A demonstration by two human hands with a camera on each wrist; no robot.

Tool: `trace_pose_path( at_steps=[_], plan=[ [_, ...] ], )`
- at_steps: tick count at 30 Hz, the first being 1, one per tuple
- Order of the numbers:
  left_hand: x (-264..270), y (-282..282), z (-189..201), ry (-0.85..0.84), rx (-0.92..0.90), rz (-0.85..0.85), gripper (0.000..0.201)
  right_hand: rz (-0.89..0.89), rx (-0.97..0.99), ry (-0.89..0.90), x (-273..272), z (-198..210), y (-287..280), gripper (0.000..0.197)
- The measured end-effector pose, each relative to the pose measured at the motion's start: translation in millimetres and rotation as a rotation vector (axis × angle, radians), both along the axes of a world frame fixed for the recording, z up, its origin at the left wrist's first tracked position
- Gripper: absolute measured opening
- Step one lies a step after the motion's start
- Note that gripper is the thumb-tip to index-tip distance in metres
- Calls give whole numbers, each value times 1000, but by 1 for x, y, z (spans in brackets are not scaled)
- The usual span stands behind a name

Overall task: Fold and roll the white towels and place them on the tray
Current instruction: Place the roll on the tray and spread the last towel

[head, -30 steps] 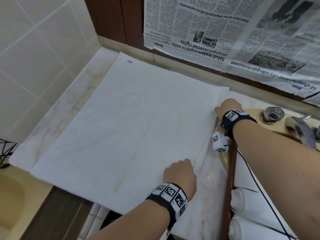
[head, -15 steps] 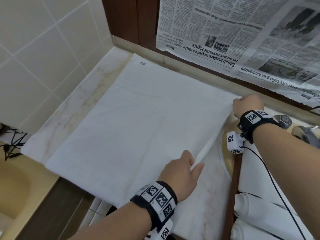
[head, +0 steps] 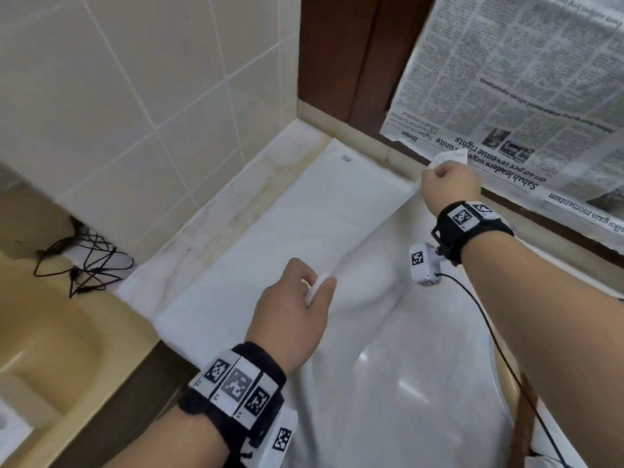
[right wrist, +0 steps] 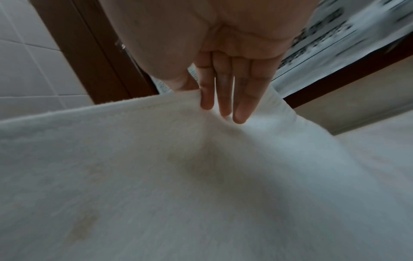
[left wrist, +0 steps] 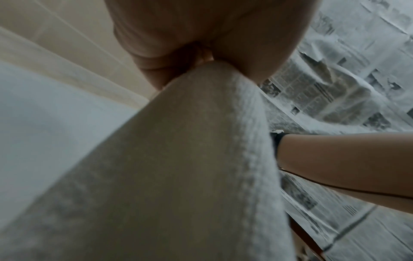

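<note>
A white towel (head: 304,224) lies spread on the marble counter, its right half lifted into a billowing fold. My left hand (head: 317,287) pinches the towel's near right corner between thumb and fingers. The left wrist view shows the towel (left wrist: 178,159) hanging from that pinch. Up by the newspaper, my right hand (head: 435,170) grips the far right corner, which sticks out above the fist. In the right wrist view its fingers (right wrist: 223,98) lie over the towel's hem (right wrist: 201,176), thumb behind. The lifted cloth hides most of the tray; only a brown sliver (head: 521,403) shows at the right.
A beige sink (head: 40,332) sits at the near left, with tangled black cables (head: 81,265) beside it. A tiled wall stands on the left. Newspaper (head: 523,96) hangs on the back wall. A strip of bare marble counter (head: 209,231) runs along the towel's left edge.
Both hands have taken hold of the towel's right edge, lifted it off the counter and swung it up and leftwards. The right hand rose toward the newspaper.
</note>
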State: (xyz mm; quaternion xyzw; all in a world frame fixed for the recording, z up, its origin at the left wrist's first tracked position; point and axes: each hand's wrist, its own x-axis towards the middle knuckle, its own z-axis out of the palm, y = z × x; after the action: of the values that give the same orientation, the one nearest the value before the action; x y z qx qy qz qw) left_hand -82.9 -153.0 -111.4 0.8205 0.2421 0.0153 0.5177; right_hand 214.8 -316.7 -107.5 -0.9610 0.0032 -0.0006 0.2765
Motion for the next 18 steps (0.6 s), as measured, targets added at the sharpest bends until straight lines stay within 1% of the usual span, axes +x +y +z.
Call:
trace_pose_path(
  at_steps=[3,6,9,11,13,14,16,17,18],
  plan=[
    [7,35,2,2,34,79,27,36,47,-8,10,0,47,20],
    [16,66,0,18,53,157,25,67,51,-7,21,-5,91,26],
    [27,93,-10,104,110,182,25,104,22,-3,31,-14,129,28],
    [32,107,-23,228,152,164,26,165,-42,46,35,-26,149,29],
    [33,118,-38,355,179,133,34,271,-104,164,35,-44,160,32],
    [33,122,-46,407,186,113,40,346,-168,232,34,-55,162,35],
    [33,127,-62,489,192,66,54,512,-364,331,28,-76,160,45],
    [33,128,-69,517,195,49,59,560,-439,338,25,-84,156,50],
    [33,128,-74,537,202,35,63,569,-477,337,22,-88,151,54]
  ],
)
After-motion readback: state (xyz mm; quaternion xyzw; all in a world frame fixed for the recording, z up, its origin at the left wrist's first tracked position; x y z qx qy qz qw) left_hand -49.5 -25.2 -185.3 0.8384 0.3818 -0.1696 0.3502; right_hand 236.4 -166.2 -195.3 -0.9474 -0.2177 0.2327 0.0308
